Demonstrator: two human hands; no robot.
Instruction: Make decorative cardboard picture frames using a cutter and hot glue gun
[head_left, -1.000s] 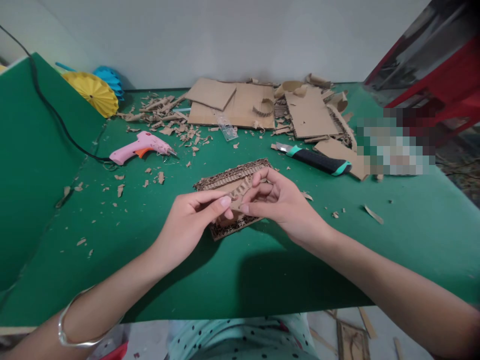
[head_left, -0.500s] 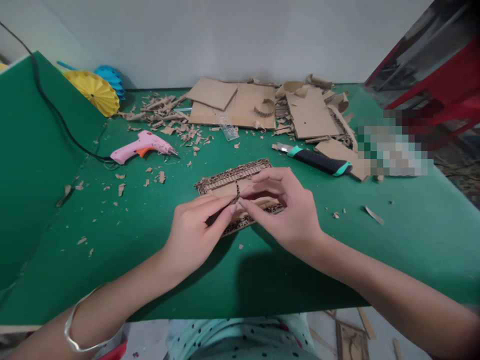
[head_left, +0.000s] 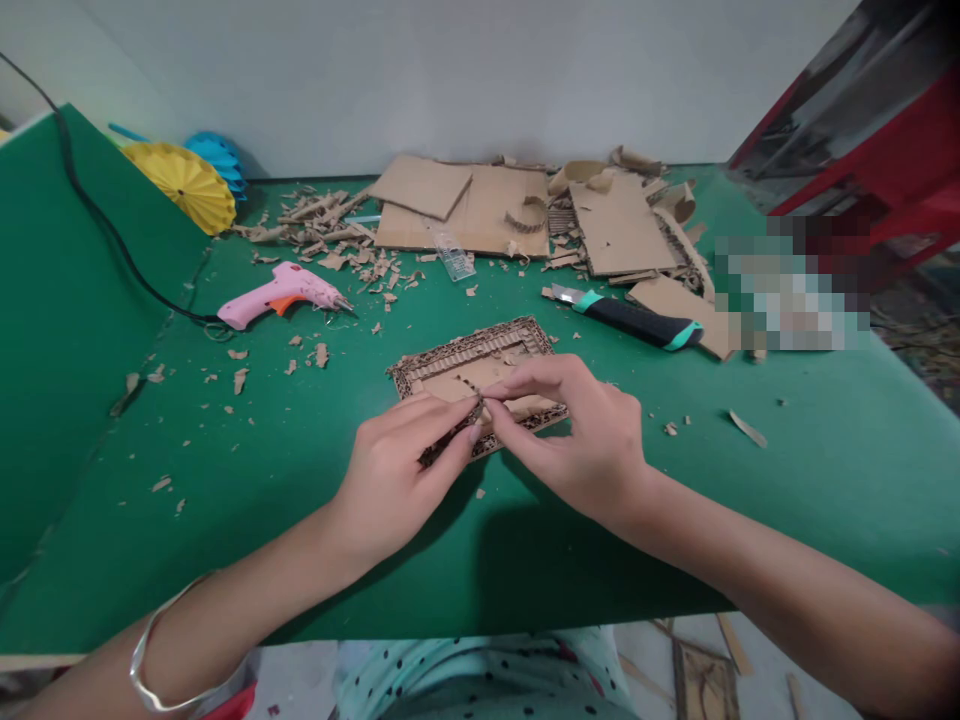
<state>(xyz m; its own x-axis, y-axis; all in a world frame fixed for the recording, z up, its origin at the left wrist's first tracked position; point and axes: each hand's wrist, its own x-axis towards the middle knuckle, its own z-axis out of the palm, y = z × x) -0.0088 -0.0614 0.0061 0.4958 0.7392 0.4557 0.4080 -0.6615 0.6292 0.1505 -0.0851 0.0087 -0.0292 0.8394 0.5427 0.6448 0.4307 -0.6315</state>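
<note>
A rectangular cardboard frame (head_left: pixel 465 362) with a corrugated border lies on the green table (head_left: pixel 262 480) in front of me. Above its near half, my left hand (head_left: pixel 397 470) and my right hand (head_left: pixel 577 430) meet fingertip to fingertip. Both pinch a small thin cardboard strip (head_left: pixel 475 409) between thumb and forefinger. The hands cover the frame's near edge.
A pink glue gun (head_left: pixel 281 292) with a black cable lies at the left. A black and teal utility knife (head_left: pixel 637 322) lies right of the frame. Cardboard sheets (head_left: pixel 480 205) and scraps fill the back. Yellow and blue paper fans (head_left: pixel 184 180) stand back left.
Both hands have dropped lower and slightly nearer, bringing their fingertips together over the frame's near half. The frame now shows more of its far edge.
</note>
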